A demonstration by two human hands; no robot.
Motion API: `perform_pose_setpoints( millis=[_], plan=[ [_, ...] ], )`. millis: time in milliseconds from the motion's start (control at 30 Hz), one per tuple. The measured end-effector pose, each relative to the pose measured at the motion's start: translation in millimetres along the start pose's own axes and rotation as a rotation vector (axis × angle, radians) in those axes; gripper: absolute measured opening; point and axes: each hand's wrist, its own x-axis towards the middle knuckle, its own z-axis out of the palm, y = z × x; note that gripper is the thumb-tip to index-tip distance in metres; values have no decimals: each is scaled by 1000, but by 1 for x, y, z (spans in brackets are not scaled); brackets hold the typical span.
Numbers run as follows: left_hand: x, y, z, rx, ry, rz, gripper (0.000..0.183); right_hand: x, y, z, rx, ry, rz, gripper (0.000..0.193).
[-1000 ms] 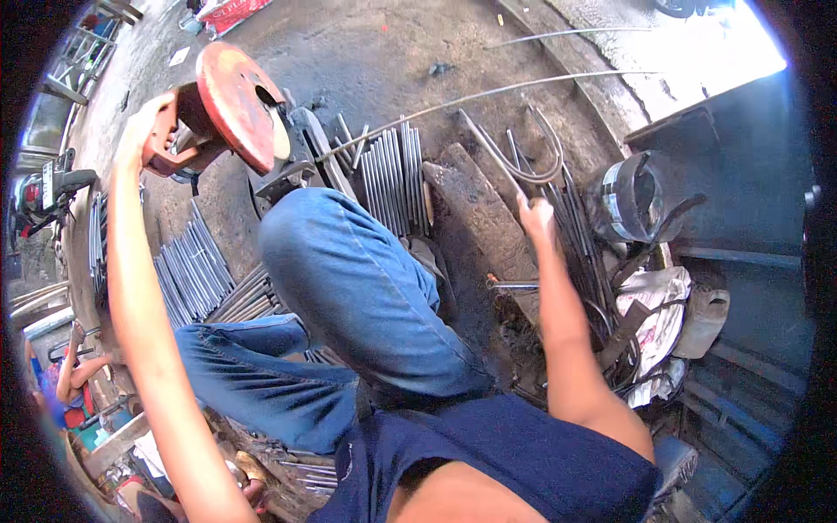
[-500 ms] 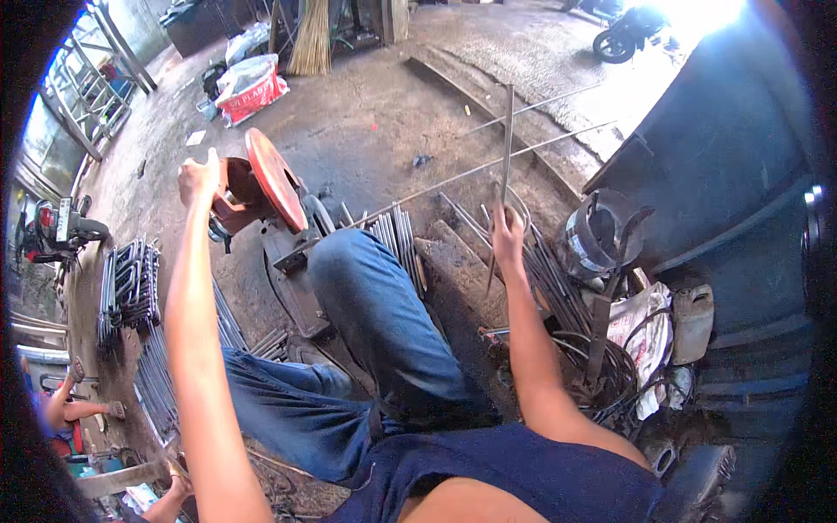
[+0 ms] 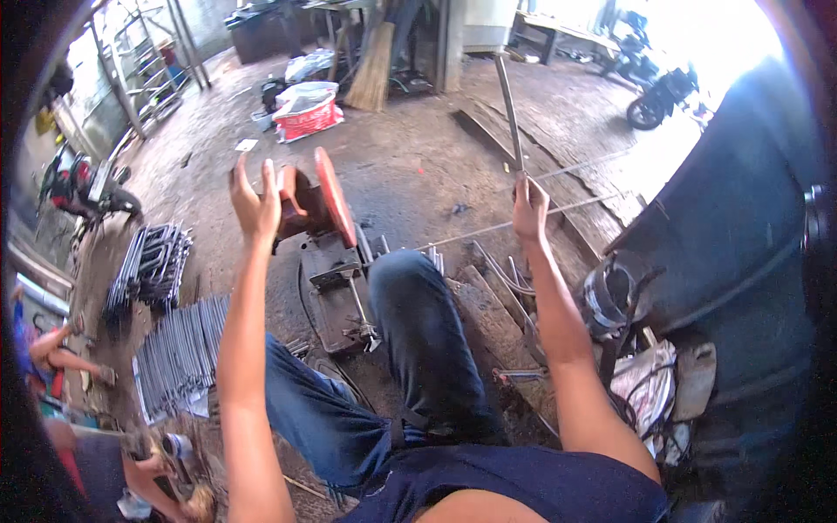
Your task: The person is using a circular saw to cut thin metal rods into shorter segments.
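Observation:
A chop saw with an orange-red round guard (image 3: 335, 199) stands on its dark metal base (image 3: 327, 309), in front of my knees. My left hand (image 3: 257, 205) is raised at the left side of the saw's orange housing, its fingers stretched up and apart; whether it touches the housing I cannot tell. My right hand (image 3: 530, 209) is closed round the lower part of a long grey metal rod (image 3: 508, 109), which points up and slightly left. A screw clamp (image 3: 362, 305) sits on the saw's base.
Bundled grey rods (image 3: 179, 357) and bent metal frames (image 3: 150, 266) lie at left. A bucket (image 3: 608, 295) stands right, by a dark sheet wall (image 3: 732, 200). Long thin rods (image 3: 488, 228) cross the floor. People sit at the lower left. Farther off are a red-white sack (image 3: 307, 115) and motorcycles (image 3: 667, 100).
My view has shifted, so the scene sits farther right and lower. The fingers of my left hand have spread. My right hand has lifted the rod higher.

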Motion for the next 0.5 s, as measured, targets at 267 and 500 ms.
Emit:
perform_pose_setpoints(
  millis=[267,500],
  plan=[
    [-25,52,-52,-465,-137,-453,44,17,-112,75,-199,-256,-327,44],
    [-53,38,-63,-922,-165,-577,38,-2,-159,135,-132,-348,-496,29]
  ],
)
